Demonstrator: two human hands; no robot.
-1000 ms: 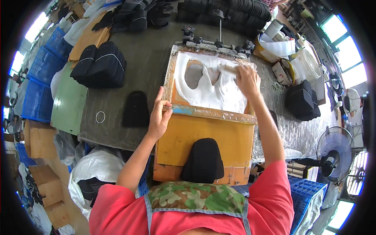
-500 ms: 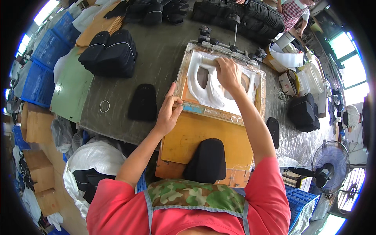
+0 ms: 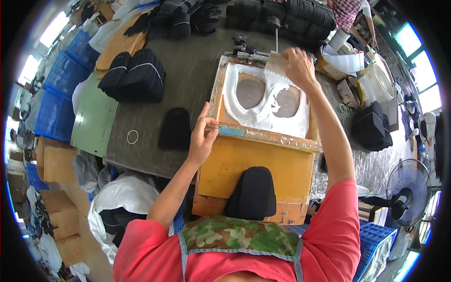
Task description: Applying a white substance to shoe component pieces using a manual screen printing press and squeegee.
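Note:
A wooden screen-printing frame (image 3: 277, 141) lies in front of me, its mesh smeared with thick white paste (image 3: 249, 115) around two rounded grey shapes. My left hand (image 3: 203, 136) grips the frame's near left corner, index finger pointing up along its side. At the frame's far edge, my right hand (image 3: 300, 68) pinches a flat, pale scraper (image 3: 277, 63), whose lower edge is near the paste. Below the frame is a yellow board (image 3: 253, 162) with a black insole-shaped pad (image 3: 253, 192) at its near side. Another black pad (image 3: 174, 129) lies left of my left hand.
Banded stacks of black pads (image 3: 134, 77) stand far left, with more along the back. A white ring (image 3: 132, 137) lies on the dark table (image 3: 141, 155). Tubs (image 3: 378, 84) and a fan (image 3: 406, 192) are at right. Another person (image 3: 350, 14) is at far right.
My right hand has moved right and away from me with the scraper, to the frame's far edge. Both grey rounded shapes now show more fully between the paste. My left hand stays at the corner.

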